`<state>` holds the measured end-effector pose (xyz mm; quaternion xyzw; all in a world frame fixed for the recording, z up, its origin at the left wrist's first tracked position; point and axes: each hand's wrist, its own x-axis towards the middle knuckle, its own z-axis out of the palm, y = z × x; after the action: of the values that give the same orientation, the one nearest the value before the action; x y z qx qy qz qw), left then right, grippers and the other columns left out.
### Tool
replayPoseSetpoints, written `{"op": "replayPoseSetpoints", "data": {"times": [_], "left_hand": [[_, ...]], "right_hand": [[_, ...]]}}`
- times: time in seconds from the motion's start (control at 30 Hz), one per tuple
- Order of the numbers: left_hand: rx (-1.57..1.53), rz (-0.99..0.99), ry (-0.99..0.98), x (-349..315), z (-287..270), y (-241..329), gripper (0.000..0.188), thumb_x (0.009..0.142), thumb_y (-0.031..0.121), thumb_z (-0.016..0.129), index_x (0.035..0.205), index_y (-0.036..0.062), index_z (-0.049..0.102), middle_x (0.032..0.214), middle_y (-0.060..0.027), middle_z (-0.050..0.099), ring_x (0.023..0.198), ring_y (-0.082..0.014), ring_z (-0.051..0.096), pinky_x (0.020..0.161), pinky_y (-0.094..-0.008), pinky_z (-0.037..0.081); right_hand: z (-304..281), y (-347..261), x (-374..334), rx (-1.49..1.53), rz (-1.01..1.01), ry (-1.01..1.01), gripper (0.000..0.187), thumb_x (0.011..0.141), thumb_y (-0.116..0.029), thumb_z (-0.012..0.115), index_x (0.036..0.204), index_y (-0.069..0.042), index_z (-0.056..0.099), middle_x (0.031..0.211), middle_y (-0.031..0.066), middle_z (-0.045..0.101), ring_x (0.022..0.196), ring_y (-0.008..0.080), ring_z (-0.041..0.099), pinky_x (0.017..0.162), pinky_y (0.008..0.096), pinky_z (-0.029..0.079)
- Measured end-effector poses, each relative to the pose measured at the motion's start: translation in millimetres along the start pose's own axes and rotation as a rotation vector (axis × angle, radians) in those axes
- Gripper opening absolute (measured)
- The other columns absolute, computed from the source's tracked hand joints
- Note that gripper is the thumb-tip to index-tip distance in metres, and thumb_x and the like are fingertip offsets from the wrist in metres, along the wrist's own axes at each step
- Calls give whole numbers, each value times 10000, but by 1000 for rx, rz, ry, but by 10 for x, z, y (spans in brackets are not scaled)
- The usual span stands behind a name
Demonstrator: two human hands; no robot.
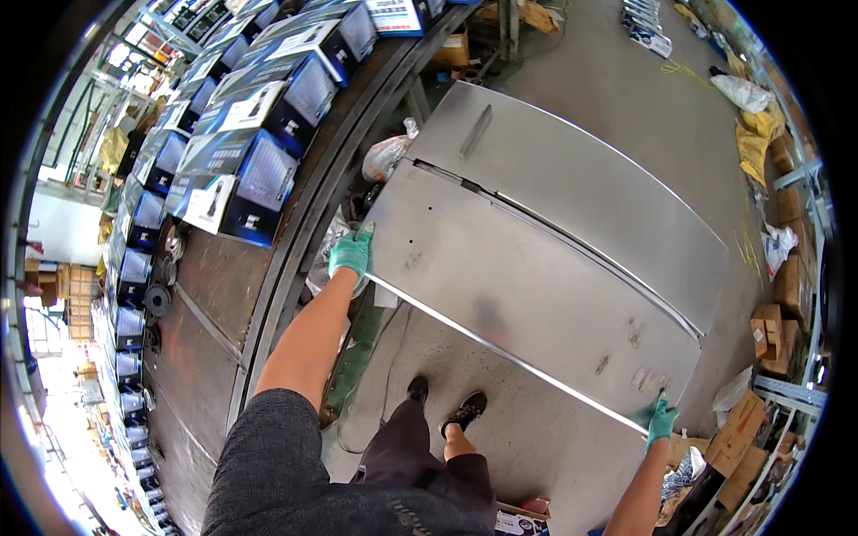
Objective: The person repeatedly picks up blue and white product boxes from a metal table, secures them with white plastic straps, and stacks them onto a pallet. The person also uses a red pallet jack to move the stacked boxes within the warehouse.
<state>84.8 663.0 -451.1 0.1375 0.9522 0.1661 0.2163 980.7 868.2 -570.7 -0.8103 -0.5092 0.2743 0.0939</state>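
A large bare sheet-metal panel spans the middle of the view, with two small holes, smudges and a thin bright near edge. My left hand, in a green glove, is closed on its near left corner. At the near right corner my right hand, also green-gloved, is closed round the edge; the fingertips beneath are hidden. Against the far side of this panel lies a second metal panel with a narrow raised handle-like strip. A dark gap runs between the two panels.
To the left, a long steel workbench carries rows of blue-and-white printed boxes. Plastic bags sit between bench and panels. Cardboard boxes and metal shelving line the right side. My feet stand on the grey floor.
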Motion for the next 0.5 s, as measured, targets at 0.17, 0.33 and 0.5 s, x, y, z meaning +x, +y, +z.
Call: {"op": "replayPoseSetpoints", "data": {"times": [0.17,0.33,0.5], "left_hand": [[10,21,41,476,121,338,832,904,807,381,1188,91,696,1167,-236,692,1108,-428,643,973,-508,475],[-53,6,17,799,179,860,799,917,785,406,1120,79,719,1091,-229,712,1020,-423,666,924,-497,490],[-47,41,53,1048,136,1340,800,918,778,414,1149,74,714,1141,-241,699,1072,-427,656,941,-493,490]], "right_hand": [[-27,-961,147,33,29,-21,845,967,-592,589,1475,33,334,1414,268,521,1286,354,519,1081,421,402],[37,-1405,520,121,-52,65,889,980,-559,589,1572,0,233,1518,227,454,1398,335,439,1140,402,350],[253,-1742,1021,-12,-68,305,724,1002,-548,542,1423,35,464,1362,294,575,1230,424,573,1041,473,448]]}}
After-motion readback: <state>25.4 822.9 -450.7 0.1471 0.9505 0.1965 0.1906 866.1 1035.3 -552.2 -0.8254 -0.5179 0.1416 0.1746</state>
